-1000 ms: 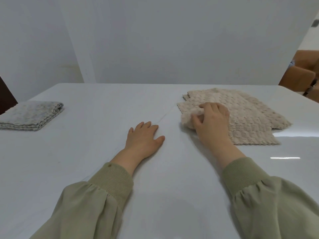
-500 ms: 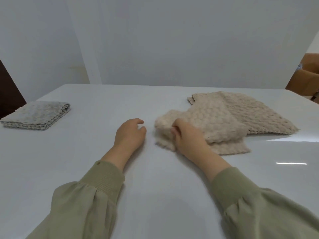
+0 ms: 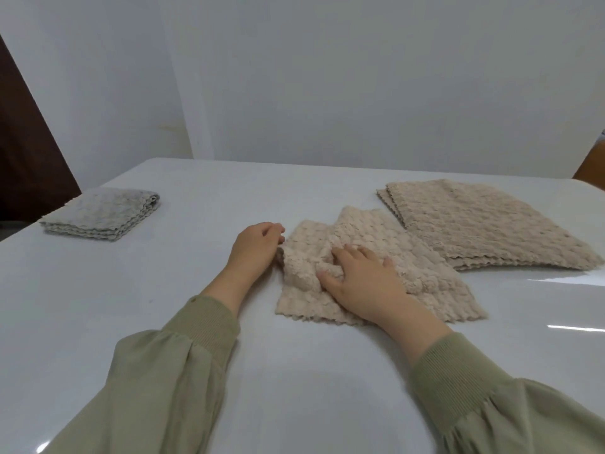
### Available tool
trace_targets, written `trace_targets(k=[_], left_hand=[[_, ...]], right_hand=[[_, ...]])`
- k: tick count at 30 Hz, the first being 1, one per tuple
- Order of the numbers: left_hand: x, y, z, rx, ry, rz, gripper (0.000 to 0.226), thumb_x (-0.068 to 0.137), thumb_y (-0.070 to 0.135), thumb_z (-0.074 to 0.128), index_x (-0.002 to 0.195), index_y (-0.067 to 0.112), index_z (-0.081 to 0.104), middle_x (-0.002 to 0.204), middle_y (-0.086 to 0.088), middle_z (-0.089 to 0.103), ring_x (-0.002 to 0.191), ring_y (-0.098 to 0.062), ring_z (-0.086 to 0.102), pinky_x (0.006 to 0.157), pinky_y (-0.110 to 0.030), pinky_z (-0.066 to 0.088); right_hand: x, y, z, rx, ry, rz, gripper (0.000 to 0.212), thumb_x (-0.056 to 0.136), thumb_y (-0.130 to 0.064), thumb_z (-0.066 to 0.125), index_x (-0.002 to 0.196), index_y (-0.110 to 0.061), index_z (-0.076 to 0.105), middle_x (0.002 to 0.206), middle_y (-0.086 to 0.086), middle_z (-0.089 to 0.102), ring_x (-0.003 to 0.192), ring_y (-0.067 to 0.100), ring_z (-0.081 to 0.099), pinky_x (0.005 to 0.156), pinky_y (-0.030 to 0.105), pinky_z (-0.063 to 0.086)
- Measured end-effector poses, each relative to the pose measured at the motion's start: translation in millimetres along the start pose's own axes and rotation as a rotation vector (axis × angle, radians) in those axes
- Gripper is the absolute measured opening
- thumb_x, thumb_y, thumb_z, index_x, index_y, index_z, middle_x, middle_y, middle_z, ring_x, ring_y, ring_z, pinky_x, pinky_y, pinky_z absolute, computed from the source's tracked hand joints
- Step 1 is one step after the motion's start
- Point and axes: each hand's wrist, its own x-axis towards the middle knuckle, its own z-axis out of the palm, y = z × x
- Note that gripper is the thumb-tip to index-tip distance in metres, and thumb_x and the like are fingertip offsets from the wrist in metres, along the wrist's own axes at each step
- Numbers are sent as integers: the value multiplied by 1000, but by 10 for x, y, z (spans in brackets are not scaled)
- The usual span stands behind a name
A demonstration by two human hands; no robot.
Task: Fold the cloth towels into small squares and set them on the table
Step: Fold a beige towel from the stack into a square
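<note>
Rumpled beige towel (image 3: pixel 435 286) on table (image 3: pixel 163 322); crooked fold likely
Right hand (image 3: pixel 366 283) flat on it, fingers spread, gripping nothing; left hand (image 3: pixel 253 249) curled at its edge, hold unclear; lumpy square if folded unsmoothed

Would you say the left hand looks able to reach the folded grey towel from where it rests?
Probably yes: only bare table lies between the left hand and the grey towel, with nothing in the way, though the arm would likely need to stretch leftward.
</note>
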Motion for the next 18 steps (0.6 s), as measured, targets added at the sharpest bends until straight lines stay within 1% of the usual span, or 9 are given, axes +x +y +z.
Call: trace_targets(k=[2, 4, 5, 7, 9, 12, 14, 16, 18], left_hand=[[42, -11, -6, -13, -9, 2, 27, 95, 31, 45, 95, 16, 67, 97, 5, 68, 80, -7, 58, 70, -23, 41], [94, -51, -50, -13, -18, -4, 19, 92, 30, 54, 100, 19, 67, 101, 6, 67, 86, -5, 58, 68, -16, 39], [115, -75, -84, -13, -33, -8, 20, 90, 29, 58, 107, 20, 66, 105, 5, 66, 88, -5, 58, 68, -15, 40], [144, -126, -151, 1, -86, -12, 31, 86, 27, 65, 116, 21, 62, 110, 5, 63, 89, -8, 58, 72, -21, 44], [161, -155, -189, 108, -128, 18, 38, 82, 24, 70, 119, 21, 61, 112, 8, 61, 93, -9, 58, 80, -25, 46], [183, -168, -181, 294, -144, 107, 33, 79, 21, 73, 112, 21, 66, 109, 7, 59, 101, -9, 54, 81, -23, 44], [203, -164, -171, 317, -143, 118, 18, 80, 18, 73, 97, 22, 71, 97, 4, 64, 92, -13, 59, 78, -29, 50], [202, -152, -197, 383, -70, 116, 9, 81, 15, 70, 85, 23, 72, 86, 5, 65, 84, -14, 62, 76, -30, 52], [193, -149, -254, 498, 136, 127, 17, 84, 8, 61, 83, 20, 73, 89, 5, 64, 87, -17, 61, 75, -27, 46]], right_hand=[[-35, -19, -5, -6, -40, -65, 69, 90, -64, 28, 148, -27, 21, 157, -3, 18, 145, 21, 11, 115, 57, 8], [-60, -20, -5, -19, -70, -132, 71, 90, -66, 30, 149, -29, 17, 158, -4, 13, 146, 20, 8, 116, 55, 6], [-68, -18, -6, -19, -77, -161, 72, 89, -66, 31, 149, -30, 16, 158, -5, 12, 146, 19, 7, 116, 53, 6], [-71, -17, -3, -12, -77, -202, 71, 89, -65, 33, 149, -32, 16, 158, -7, 11, 146, 16, 7, 117, 51, 5], [-59, -30, 15, -15, -67, -220, 71, 89, -65, 34, 149, -32, 15, 158, -7, 11, 146, 16, 7, 117, 50, 5], [-17, -104, 61, -37, -44, -198, 71, 89, -65, 33, 149, -32, 15, 158, -5, 12, 146, 18, 8, 116, 54, 5], [10, -162, 85, -59, -39, -180, 70, 89, -63, 32, 149, -30, 15, 158, -4, 12, 146, 20, 7, 115, 56, 6], [15, -189, 92, -68, -34, -176, 70, 90, -63, 31, 149, -29, 15, 158, -3, 12, 146, 20, 7, 115, 56, 5], [5, -183, 89, -63, -23, -179, 69, 90, -64, 30, 149, -28, 18, 158, -3, 13, 146, 20, 8, 115, 56, 6]])
